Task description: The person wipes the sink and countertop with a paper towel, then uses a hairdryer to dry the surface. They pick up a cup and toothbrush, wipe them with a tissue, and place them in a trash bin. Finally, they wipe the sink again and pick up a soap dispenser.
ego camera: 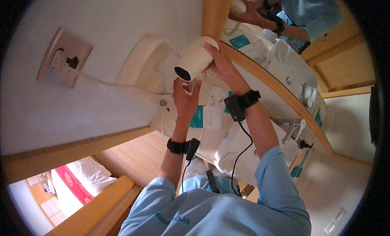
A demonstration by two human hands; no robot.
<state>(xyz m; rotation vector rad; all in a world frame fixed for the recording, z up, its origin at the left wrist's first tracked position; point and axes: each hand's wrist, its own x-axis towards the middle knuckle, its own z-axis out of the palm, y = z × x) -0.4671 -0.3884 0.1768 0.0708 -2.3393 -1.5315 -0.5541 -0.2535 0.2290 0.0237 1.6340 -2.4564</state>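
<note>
A white hair dryer (196, 58) is held up off the counter, its dark round outlet (182, 73) facing down and to the left. My right hand (220, 56) grips the barrel near its rear end, thumb on top. Just under the outlet, the thumb and fingers of my left hand (186, 97) close around a small white part, seemingly the dryer's handle; most of it is hidden. A pale cord (112, 83) runs from a plug (62, 62) in the wall socket plate (82, 50) towards my left hand. The mirror (292, 56) reflects both hands and the dryer.
Below lies a white counter (157, 118) with teal-and-white printed packets (210, 117). A basin (234, 144) with a metal tap (291, 129) is at the right. On the wall is a cream moulded fixture (137, 64). Through a doorway at lower left, a bed (73, 187) shows.
</note>
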